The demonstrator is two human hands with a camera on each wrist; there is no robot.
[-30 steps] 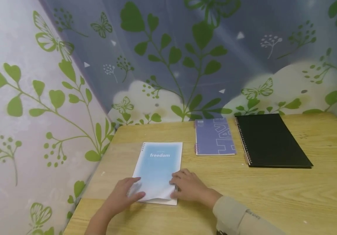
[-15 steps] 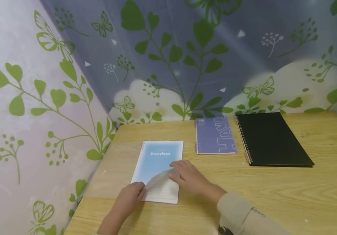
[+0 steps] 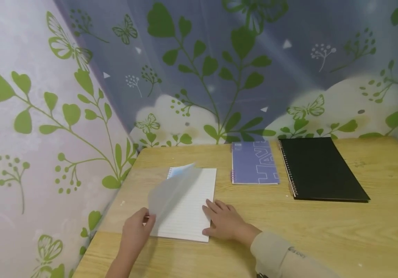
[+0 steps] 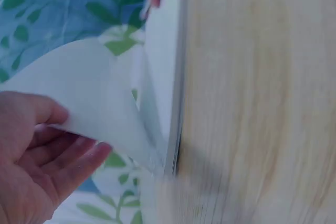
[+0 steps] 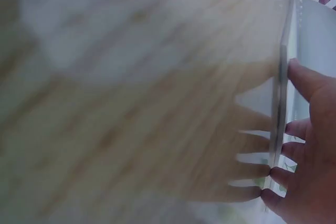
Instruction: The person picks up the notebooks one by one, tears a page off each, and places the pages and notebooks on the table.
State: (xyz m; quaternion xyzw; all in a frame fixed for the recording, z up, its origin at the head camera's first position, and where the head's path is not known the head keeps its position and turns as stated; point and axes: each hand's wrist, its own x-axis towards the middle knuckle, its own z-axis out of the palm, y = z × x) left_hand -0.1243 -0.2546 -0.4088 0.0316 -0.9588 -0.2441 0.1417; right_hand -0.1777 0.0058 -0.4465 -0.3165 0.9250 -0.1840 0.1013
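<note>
A spiral notebook lies on the table in the head view, its white lined page [image 3: 188, 212] exposed. My left hand [image 3: 136, 229] pinches the lower corner of its cover [image 3: 162, 195], which stands lifted and curved over the left side, a bit of blue showing at the top. In the left wrist view, thumb and fingers of the left hand [image 4: 44, 156] grip the edge of the pale cover [image 4: 86, 87]. My right hand [image 3: 225, 220] rests at the notebook's right edge with fingers spread. Those fingertips touch the page edges in the right wrist view, where the right hand [image 5: 317, 140] appears.
To the right of the open notebook lie a purple spiral notebook [image 3: 254, 164] and a larger black spiral book [image 3: 320, 168]. All rest on a wooden table [image 3: 289, 235]. A leaf-patterned curtain [image 3: 199, 85] hangs behind and along the left side.
The blue "freedom" cover lay flat, then its lower right corner rose. My left hand has drawn it up and leftward, uncovering the lined page. My right hand has come down onto the right edge.
</note>
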